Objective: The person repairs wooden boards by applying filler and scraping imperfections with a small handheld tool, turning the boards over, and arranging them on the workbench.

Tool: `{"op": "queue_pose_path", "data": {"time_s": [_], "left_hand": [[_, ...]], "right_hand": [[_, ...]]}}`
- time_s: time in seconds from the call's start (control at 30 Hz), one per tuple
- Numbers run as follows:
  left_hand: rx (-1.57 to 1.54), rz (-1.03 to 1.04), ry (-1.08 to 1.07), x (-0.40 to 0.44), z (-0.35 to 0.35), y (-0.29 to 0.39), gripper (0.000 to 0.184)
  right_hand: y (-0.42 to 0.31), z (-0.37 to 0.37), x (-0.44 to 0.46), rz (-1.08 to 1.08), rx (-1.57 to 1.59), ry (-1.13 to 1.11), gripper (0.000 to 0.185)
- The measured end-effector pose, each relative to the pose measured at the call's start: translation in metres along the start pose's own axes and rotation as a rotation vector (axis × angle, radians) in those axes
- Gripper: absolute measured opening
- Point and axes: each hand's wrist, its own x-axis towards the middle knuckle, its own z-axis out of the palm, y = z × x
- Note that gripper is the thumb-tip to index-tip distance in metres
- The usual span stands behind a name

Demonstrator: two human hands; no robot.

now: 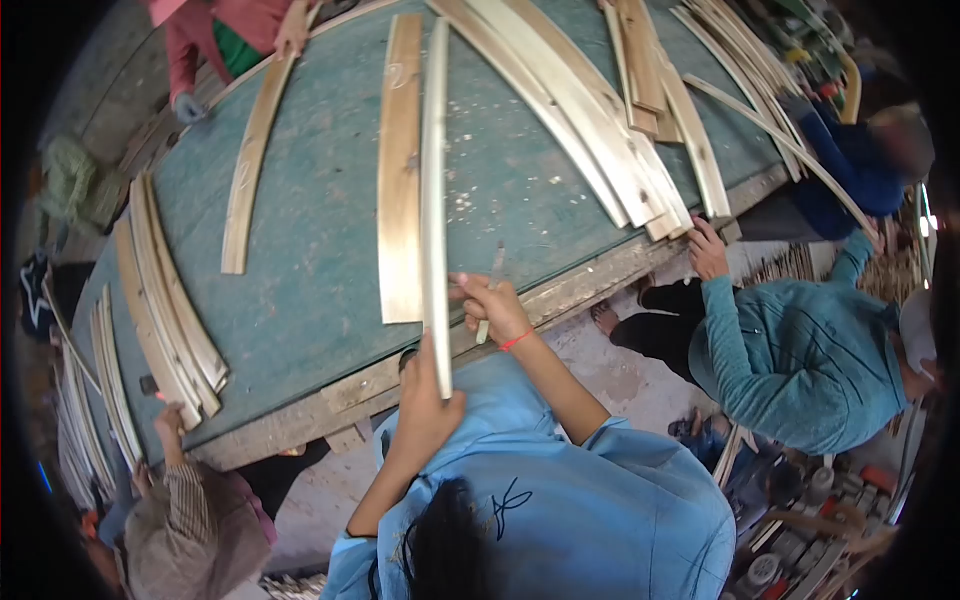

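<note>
My left hand [428,395] is wrapped round the near end of a long, pale wooden strip [434,200], which is held on edge and stretches away over the green table. Beside the strip, my right hand [492,308], with a red string at the wrist, holds a thin tool like a brush or marker [497,270] between its fingers. Its index finger points toward the strip; whether it touches cannot be told. A wider wooden board [401,170] lies flat on the table just left of the strip.
The green table [320,200] has a wooden front edge [590,275]. Stacked boards lie left [160,300] and right [570,110], with a single board [258,165] between. Co-workers stand around it: teal sleeves [800,350] at right, a brown top [195,530] at lower left, red sleeves [190,50] opposite.
</note>
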Motion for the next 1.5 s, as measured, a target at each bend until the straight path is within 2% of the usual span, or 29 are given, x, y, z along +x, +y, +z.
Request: {"op": "queue_pose_path", "data": {"time_s": [0.03, 0.07, 0.1, 0.17, 0.2, 0.27, 0.3, 0.37, 0.43, 0.5, 0.57, 0.67, 0.73, 0.77, 0.87, 0.9, 0.97, 1.03, 1.13, 1.23, 1.27, 1.37, 1.43, 1.5], "left_hand": [[-0.298, -0.017, -0.007, 0.002, 0.000, -0.012, 0.082], [-0.568, -0.238, -0.071, 0.004, 0.009, -0.038, 0.077], [-0.998, -0.408, -0.123, 0.010, -0.005, -0.027, 0.065], [-1.521, -0.577, -0.211, 0.027, -0.019, -0.021, 0.053], [-1.516, -0.582, -0.231, 0.030, -0.015, -0.020, 0.053], [-1.235, -0.490, -0.034, 0.035, -0.009, -0.018, 0.048], [-1.231, -0.493, -0.052, 0.035, -0.006, -0.017, 0.048], [-1.245, -0.387, -0.019, 0.031, -0.004, -0.014, 0.048], [-1.237, -0.379, -0.021, 0.024, -0.007, -0.011, 0.048], [-1.150, -0.363, 0.044, 0.019, -0.012, -0.011, 0.050], [-1.138, -0.360, 0.043, 0.016, -0.019, -0.018, 0.051], [-1.003, -0.358, 0.185, 0.016, -0.029, -0.023, 0.047], [-0.949, -0.361, 0.204, 0.023, -0.035, -0.029, 0.047], [-0.903, -0.357, 0.248, 0.027, -0.039, -0.035, 0.047], [-0.908, -0.351, 0.279, 0.042, -0.040, -0.060, 0.046], [-0.922, -0.361, 0.298, 0.047, -0.039, -0.069, 0.046], [-0.866, -0.389, 0.305, 0.049, -0.032, -0.078, 0.045], [-0.671, -0.373, 0.396, 0.052, -0.026, -0.082, 0.043], [-0.679, -0.409, 0.400, 0.051, -0.025, -0.084, 0.043], [-0.646, -0.432, 0.400, 0.051, -0.028, -0.086, 0.046], [-0.663, -0.495, 0.360, 0.050, -0.031, -0.089, 0.046], [-0.696, -0.577, 0.319, 0.050, -0.037, -0.082, 0.048], [-0.714, -0.606, 0.325, 0.048, -0.036, -0.089, 0.048], [-0.640, -0.480, 0.425, 0.047, -0.029, -0.118, 0.046]], "right_hand": [[-0.005, -0.003, 0.001, -0.058, -0.104, -0.042, 0.046], [-0.012, -0.004, 0.000, -0.077, -0.139, -0.057, 0.045], [-0.019, -0.002, -0.003, -0.094, -0.177, -0.073, 0.043], [-0.027, 0.004, -0.005, -0.113, -0.179, -0.106, 0.041], [-0.031, 0.006, -0.005, -0.126, -0.184, -0.160, 0.039], [-0.044, 0.004, -0.003, -0.191, -0.277, -0.149, 0.036], [-0.050, 0.000, -0.001, -0.246, -0.378, -0.157, 0.033], [-0.061, -0.017, 0.008, -0.288, -0.375, -0.086, 0.029], [-0.076, -0.043, 0.015, -0.576, -0.954, 0.355, 0.024], [-0.082, -0.083, 0.029, -0.995, -1.135, 0.535, 0.019], [-0.095, -0.116, 0.031, -0.929, -1.296, 0.698, 0.017], [-0.117, -0.149, 0.036, -0.835, -1.459, 0.847, 0.020], [-0.129, -0.163, 0.037, -0.945, -1.506, 0.979, 0.028], [-0.132, -0.168, 0.039, -0.942, -1.506, 0.977, 0.028], [-0.133, -0.175, 0.069, -0.982, -1.684, 0.630, 0.034], [-0.129, -0.173, 0.082, -1.003, -1.673, 0.618, 0.034], [-0.123, -0.170, 0.100, -0.873, -1.836, 0.578, 0.035], [-0.121, -0.172, 0.113, -0.835, -1.918, 0.619, 0.038], [-0.121, -0.177, 0.129, -0.771, -2.021, 0.780, 0.041], [-0.129, -0.178, 0.137, -0.692, -2.042, 0.747, 0.037], [-0.132, -0.179, 0.137, -0.812, -2.127, 0.763, 0.034], [-0.142, -0.181, 0.135, -0.835, -2.092, 0.690, 0.030], [-0.157, -0.156, 0.108, -0.823, -2.001, 0.661, 0.027], [-0.169, -0.132, 0.076, -0.749, -1.801, 0.529, 0.030]]}}
